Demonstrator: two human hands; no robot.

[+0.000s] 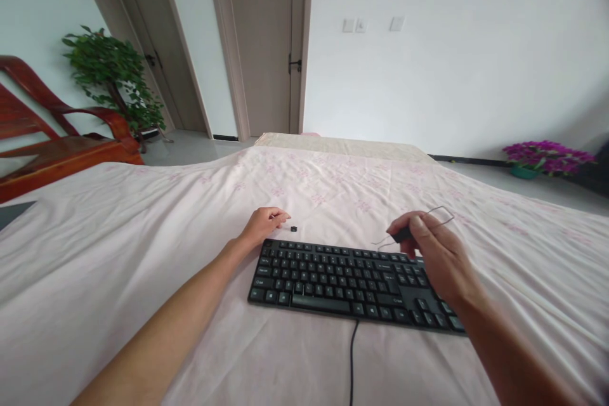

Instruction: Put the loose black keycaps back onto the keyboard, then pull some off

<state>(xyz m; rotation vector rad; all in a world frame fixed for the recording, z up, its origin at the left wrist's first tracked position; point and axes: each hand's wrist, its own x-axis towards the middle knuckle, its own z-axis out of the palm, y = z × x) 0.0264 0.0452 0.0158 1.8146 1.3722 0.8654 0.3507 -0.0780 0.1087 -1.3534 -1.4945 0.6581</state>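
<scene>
In the head view a black keyboard (333, 279) lies on a pale pink floral cloth. Just beyond its top edge sits a small black keycap (294, 229). My left hand (266, 223) rests on the cloth at the keyboard's upper left corner. Its fingers are loosely bent with the tips apart, close to the keycap but not on it, and nothing shows in them. Above the number pad side, my right hand (431, 241) is closed around the black handle of a wire keycap puller (402, 234). Thin wire loops stick out at both ends of the puller.
The cloth (214, 342) covers a wide surface. A black cable (353, 361) runs from the keyboard toward me. At the left stand a wooden armchair (61, 139) and a leafy plant (109, 76). Purple flowers (547, 155) stand on the floor at right.
</scene>
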